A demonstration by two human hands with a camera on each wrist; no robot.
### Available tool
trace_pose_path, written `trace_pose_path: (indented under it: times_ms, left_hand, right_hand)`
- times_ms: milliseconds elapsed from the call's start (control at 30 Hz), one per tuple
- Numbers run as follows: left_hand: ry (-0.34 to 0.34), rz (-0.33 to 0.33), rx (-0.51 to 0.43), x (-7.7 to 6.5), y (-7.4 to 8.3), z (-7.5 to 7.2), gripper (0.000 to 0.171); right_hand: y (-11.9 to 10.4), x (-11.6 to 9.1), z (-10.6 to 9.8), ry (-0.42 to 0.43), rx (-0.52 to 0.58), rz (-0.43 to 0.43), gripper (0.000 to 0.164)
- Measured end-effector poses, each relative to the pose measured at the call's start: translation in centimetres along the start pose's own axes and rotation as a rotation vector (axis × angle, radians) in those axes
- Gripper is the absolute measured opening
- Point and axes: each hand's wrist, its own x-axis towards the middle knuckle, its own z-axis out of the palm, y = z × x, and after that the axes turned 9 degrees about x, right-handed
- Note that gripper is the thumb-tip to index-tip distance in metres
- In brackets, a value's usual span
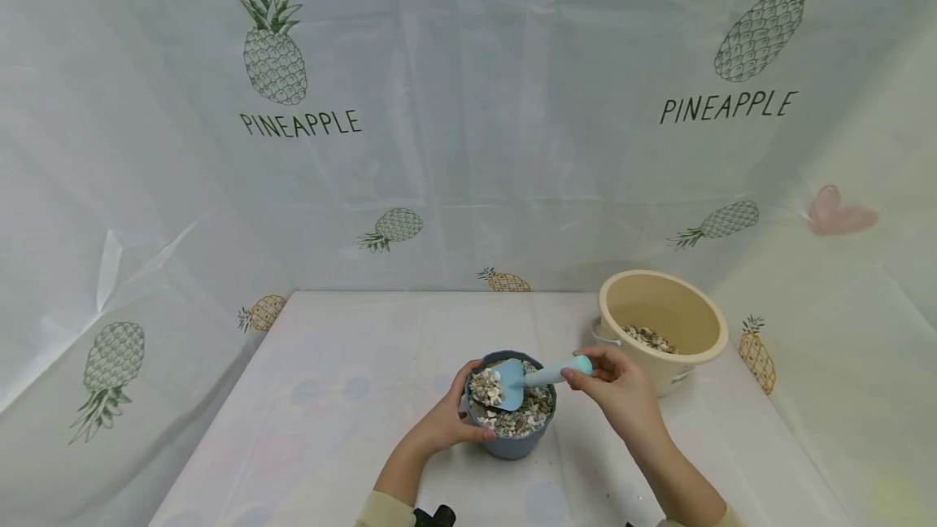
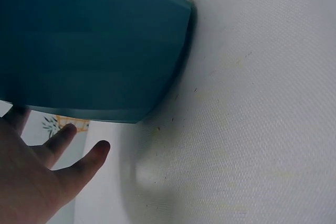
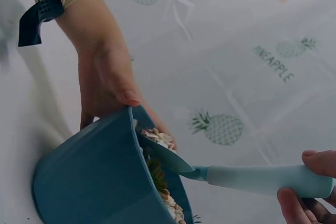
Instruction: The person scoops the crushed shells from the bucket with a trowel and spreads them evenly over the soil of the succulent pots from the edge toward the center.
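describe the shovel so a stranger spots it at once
On the white table, find the blue-grey pot in the left hand. Over its pebbles, the right hand holds the shovel. Unlike the pot and cream bucket, it is pale blue with a long handle.

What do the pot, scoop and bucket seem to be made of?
Pot: probably plastic, smooth with a dull sheen; the rim is thin and even.
Scoop: handle likely matte plastic, evenly coloured with a rounded end; the blade could be plastic or coated metal.
Bucket: apparently plastic, smooth and evenly cream, with a rounded rim.
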Motion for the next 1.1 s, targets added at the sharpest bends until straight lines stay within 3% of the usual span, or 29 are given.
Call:
trace_pose_path:
  times_ms: [200, 367, 700, 1100]
  left_hand:
    - [0.0, -0.001, -0.008, -0.1, -0.2, 0.1, 0.115]
    - [0.0, -0.004, -0.009, -0.1, -0.2, 0.1, 0.115]
    - [0.011, -0.021, 0.001, -0.1, -0.4, 0.0, 0.112]
    - [0.003, -0.009, 0.006, -0.2, -0.4, 0.1, 0.117]
  right_hand:
    - [-0.7, 0.6, 0.4, -0.054, -0.083, -0.029, 0.031]
    - [-1.2, 0.5, 0.2, -0.096, -0.088, -0.028, 0.033]
    - [-2.1, -0.1, -0.4, -0.212, -0.165, -0.139, 0.025]
    - [-3.4, 0.6, -0.8, -0.243, -0.239, -0.08, 0.03]
